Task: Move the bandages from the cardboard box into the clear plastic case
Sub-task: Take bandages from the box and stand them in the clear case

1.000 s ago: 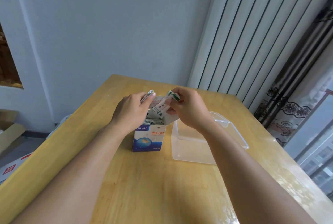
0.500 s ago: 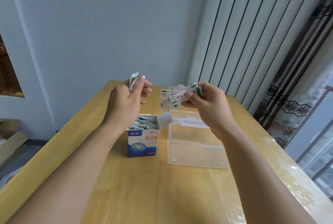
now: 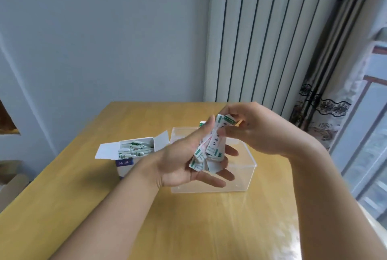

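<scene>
At the left, the cardboard box (image 3: 125, 162) stands on the wooden table (image 3: 188, 218) with its flaps open, holding a jumble of wrapped bandages. Just right of it sits the clear plastic case (image 3: 247, 178), lidless; nothing can be made out inside it. Above the case, the left hand (image 3: 188, 159) lies palm up, fingers nearly straight, cradling a bunch of bandages (image 3: 209, 148): white wrappers with green ends and red print. The right hand (image 3: 259, 132) pinches the bunch's top. Half a second ago the hands were apart, each holding its own bandages higher up.
</scene>
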The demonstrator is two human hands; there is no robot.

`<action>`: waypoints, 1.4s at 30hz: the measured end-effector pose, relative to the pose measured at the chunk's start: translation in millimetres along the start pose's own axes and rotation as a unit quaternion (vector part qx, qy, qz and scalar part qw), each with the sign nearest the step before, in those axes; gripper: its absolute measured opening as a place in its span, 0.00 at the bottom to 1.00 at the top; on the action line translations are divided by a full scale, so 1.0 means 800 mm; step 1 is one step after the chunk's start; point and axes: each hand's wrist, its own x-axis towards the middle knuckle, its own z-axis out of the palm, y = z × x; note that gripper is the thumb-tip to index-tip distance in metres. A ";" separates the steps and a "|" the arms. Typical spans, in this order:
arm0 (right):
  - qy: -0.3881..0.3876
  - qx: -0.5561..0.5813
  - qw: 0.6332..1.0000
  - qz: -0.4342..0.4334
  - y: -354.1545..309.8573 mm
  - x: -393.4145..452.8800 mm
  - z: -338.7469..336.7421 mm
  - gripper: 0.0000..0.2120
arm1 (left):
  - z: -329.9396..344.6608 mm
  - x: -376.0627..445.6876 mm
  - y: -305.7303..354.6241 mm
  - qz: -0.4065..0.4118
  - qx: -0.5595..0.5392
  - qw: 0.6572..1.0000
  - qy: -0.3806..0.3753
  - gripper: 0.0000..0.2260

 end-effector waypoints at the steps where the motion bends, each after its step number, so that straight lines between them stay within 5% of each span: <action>1: -0.002 -0.012 1.000 -0.002 0.006 0.000 0.000 0.07 | 0.002 0.007 -0.004 0.000 0.011 1.000 -0.002 0.22; 5: 0.013 -0.049 0.999 0.013 0.008 0.011 0.016 0.21 | 0.005 0.021 -0.012 0.010 0.026 0.999 0.047 0.06; 14: 0.015 -0.031 0.999 0.034 0.004 0.024 0.036 0.20 | -0.001 0.032 -0.012 0.041 -0.034 0.995 0.085 0.11; 18: 0.041 -0.021 0.998 0.038 -0.001 0.023 0.041 0.24 | 0.002 0.033 -0.010 0.065 0.018 0.992 0.110 0.01; 23: 0.090 -0.013 0.996 0.027 -0.009 0.022 0.045 0.27 | 0.005 0.037 -0.012 0.075 0.059 0.987 0.131 0.03; 29: 0.099 -0.019 0.995 0.025 -0.009 0.021 0.050 0.18 | 0.003 0.042 -0.014 0.105 0.094 0.975 0.172 0.04; 34: 0.116 -0.014 0.993 0.032 -0.014 0.023 0.057 0.25 | 0.002 0.040 -0.012 0.126 0.098 0.970 0.181 0.10; 42: 0.143 0.023 0.989 0.036 -0.015 0.029 0.068 0.11 | 0.004 0.036 -0.008 0.122 0.105 0.968 0.194 0.10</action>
